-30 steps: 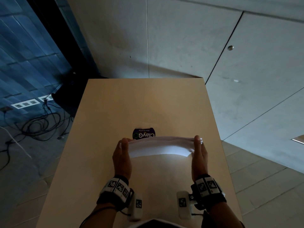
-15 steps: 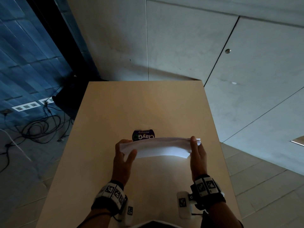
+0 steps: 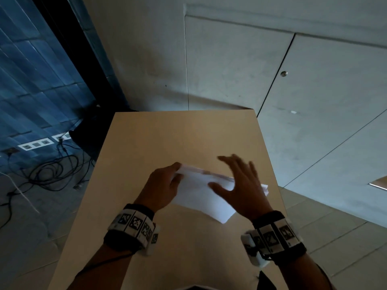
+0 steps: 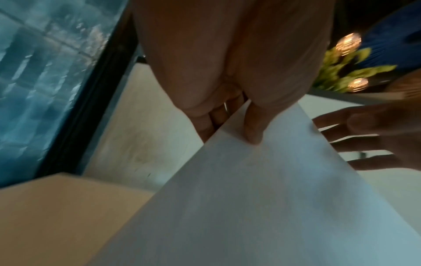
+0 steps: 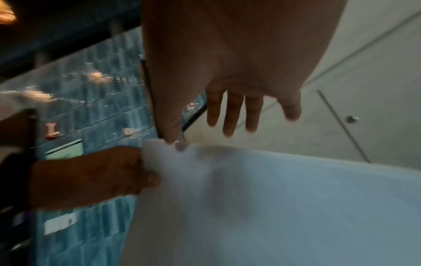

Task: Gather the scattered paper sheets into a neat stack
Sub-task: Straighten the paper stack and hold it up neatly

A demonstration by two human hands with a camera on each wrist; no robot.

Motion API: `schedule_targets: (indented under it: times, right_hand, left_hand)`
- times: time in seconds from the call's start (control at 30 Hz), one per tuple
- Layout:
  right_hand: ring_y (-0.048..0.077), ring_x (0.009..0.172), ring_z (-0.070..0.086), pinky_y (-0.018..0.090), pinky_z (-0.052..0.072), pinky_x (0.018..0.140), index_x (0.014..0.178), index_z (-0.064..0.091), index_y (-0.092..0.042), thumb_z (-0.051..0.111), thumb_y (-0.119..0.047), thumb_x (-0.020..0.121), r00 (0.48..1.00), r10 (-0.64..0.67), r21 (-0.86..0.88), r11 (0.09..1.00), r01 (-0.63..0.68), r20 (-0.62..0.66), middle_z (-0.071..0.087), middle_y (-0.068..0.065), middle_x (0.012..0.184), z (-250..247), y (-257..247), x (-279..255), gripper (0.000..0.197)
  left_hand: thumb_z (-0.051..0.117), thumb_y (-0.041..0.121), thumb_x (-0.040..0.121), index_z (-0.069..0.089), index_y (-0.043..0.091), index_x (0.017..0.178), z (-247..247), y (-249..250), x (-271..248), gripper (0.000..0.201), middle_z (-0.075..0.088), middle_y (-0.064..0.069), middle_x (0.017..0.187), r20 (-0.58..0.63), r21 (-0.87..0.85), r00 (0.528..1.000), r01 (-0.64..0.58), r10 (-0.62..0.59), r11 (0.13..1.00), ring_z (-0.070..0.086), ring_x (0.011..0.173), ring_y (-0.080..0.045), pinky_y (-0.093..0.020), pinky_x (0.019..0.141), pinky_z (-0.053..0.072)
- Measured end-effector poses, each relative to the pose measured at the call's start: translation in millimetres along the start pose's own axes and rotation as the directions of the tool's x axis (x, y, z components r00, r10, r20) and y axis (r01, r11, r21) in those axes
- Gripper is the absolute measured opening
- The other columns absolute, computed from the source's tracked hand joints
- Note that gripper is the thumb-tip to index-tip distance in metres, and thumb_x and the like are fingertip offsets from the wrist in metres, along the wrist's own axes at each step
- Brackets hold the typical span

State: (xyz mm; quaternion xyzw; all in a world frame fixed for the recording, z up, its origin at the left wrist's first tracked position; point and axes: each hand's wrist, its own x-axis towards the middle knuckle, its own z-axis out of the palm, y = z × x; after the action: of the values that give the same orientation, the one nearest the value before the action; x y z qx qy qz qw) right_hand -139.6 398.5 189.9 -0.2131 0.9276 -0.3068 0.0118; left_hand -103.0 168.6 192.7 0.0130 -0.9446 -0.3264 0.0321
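the left hand [image 3: 165, 186] pinches the paper stack [image 3: 201, 193] by one end, above the table [image 3: 167, 135]. the right hand [image 3: 240, 185], fingers spread, hovers over its other end. held one-sided, the sheets could fan or slip apart.

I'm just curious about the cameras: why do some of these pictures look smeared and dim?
Head view: dim room, right hand streaked by motion blur, the paper stack the brightest thing. Left wrist view: soft all over, left hand close and blurred. Right wrist view: paper and background smeared; straight wall lines bend.
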Motion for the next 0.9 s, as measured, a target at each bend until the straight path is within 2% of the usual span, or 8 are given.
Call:
schedule_targets:
  times: [0.1, 0.2, 0.3, 0.4, 0.5, 0.6, 0.67, 0.9]
  right_hand:
    - [0.014, 0.092, 0.062, 0.030, 0.046, 0.083, 0.116, 0.062, -0.032, 0.058, -0.047, 0.088, 0.990, -0.003, 0.004, 1.000, 0.002, 0.143, 0.067, -0.009, 0.104, -2.2, -9.4, 7.6, 0.032]
    - [0.022, 0.061, 0.056, 0.033, 0.043, 0.059, 0.087, 0.064, -0.020, 0.060, -0.038, 0.089, 0.994, 0.102, 0.199, 0.974, -0.110, 0.049, 0.063, -0.004, 0.069, -2.2, 2.9, 5.8, 0.018]
    - [0.028, 0.067, 0.063, 0.036, 0.047, 0.060, 0.082, 0.067, -0.013, 0.067, -0.032, 0.086, 0.987, 0.162, 0.355, 0.922, -0.155, 0.011, 0.069, 0.006, 0.071, -6.5, 13.9, -0.8, 0.019]
    - [0.028, 0.083, 0.071, 0.046, 0.057, 0.077, 0.093, 0.072, -0.014, 0.069, -0.032, 0.084, 0.976, 0.215, 0.555, 0.809, -0.193, 0.027, 0.076, 0.007, 0.087, -13.2, 26.6, -3.3, 0.020]
    - [0.033, 0.096, 0.073, 0.056, 0.056, 0.089, 0.096, 0.076, -0.022, 0.072, -0.021, 0.084, 0.970, 0.236, 0.733, 0.649, -0.203, 0.060, 0.078, 0.011, 0.097, -17.9, 37.2, -4.4, 0.013]
    - [0.041, 0.101, 0.070, 0.061, 0.052, 0.093, 0.102, 0.075, -0.018, 0.070, -0.013, 0.085, 0.955, 0.267, 0.819, 0.515, -0.252, 0.126, 0.075, 0.018, 0.105, -16.2, 38.9, -2.2, 0.018]
    - [0.043, 0.103, 0.069, 0.062, 0.052, 0.093, 0.105, 0.074, -0.018, 0.068, -0.013, 0.086, 0.951, 0.270, 0.841, 0.471, -0.266, 0.149, 0.074, 0.021, 0.108, -12.1, 36.5, 0.6, 0.021]
    - [0.034, 0.103, 0.068, 0.056, 0.053, 0.094, 0.104, 0.069, -0.028, 0.062, -0.020, 0.088, 0.965, 0.257, 0.809, 0.555, -0.193, 0.055, 0.072, 0.018, 0.109, 0.2, 33.2, 5.5, 0.019]
  left_hand:
    - [0.051, 0.021, 0.094, 0.055, 0.008, 0.131, -6.4, 23.1, 13.2, 0.039, 0.066, -0.014, 0.125, 0.064, 0.065, 0.989, -0.138, 0.134, 0.988, 0.063, 0.114, -0.029, -0.032, 0.097, 0.047]
    - [0.049, 0.029, 0.094, 0.056, 0.020, 0.129, -9.1, 36.8, 17.3, 0.036, 0.066, -0.003, 0.126, 0.088, 0.046, 0.976, -0.203, 0.199, 0.978, 0.063, 0.112, -0.021, -0.033, 0.096, 0.051]
    - [0.047, 0.043, 0.091, 0.056, 0.029, 0.119, -15.4, 26.3, 14.7, 0.033, 0.069, 0.004, 0.118, 0.111, 0.072, 0.977, -0.189, 0.180, 0.979, 0.066, 0.104, -0.018, -0.037, 0.083, 0.054]
    - [0.048, 0.058, 0.086, 0.058, 0.032, 0.109, -26.1, 2.0, 7.3, 0.035, 0.071, 0.006, 0.105, 0.106, 0.086, 0.992, -0.080, 0.071, 0.993, 0.066, 0.095, -0.018, -0.036, 0.077, 0.053]
    - [0.066, 0.047, 0.081, 0.064, 0.025, 0.103, -29.4, -16.7, 1.0, 0.031, 0.070, 0.005, 0.097, 0.018, -0.199, 0.993, 0.115, -0.113, 0.973, 0.066, 0.092, -0.014, -0.032, 0.081, 0.054]
    - [0.070, 0.017, 0.084, 0.057, 0.015, 0.121, -16.8, -19.7, -3.2, 0.040, 0.071, -0.007, 0.104, 0.032, -0.622, 0.943, 0.278, -0.330, 0.732, 0.068, 0.100, -0.024, -0.044, 0.091, 0.054]
    - [0.062, 0.009, 0.089, 0.054, 0.011, 0.126, -2.9, -19.4, -8.9, 0.039, 0.070, -0.011, 0.111, 0.085, -0.715, 0.930, 0.308, -0.359, 0.628, 0.066, 0.106, -0.030, -0.048, 0.093, 0.054]
    - [0.056, 0.015, 0.093, 0.063, 0.029, 0.099, 17.1, -19.7, -18.8, 0.017, 0.070, 0.010, 0.098, -0.135, -0.600, 0.951, 0.144, -0.277, 0.787, 0.065, 0.089, 0.002, -0.023, 0.080, 0.053]
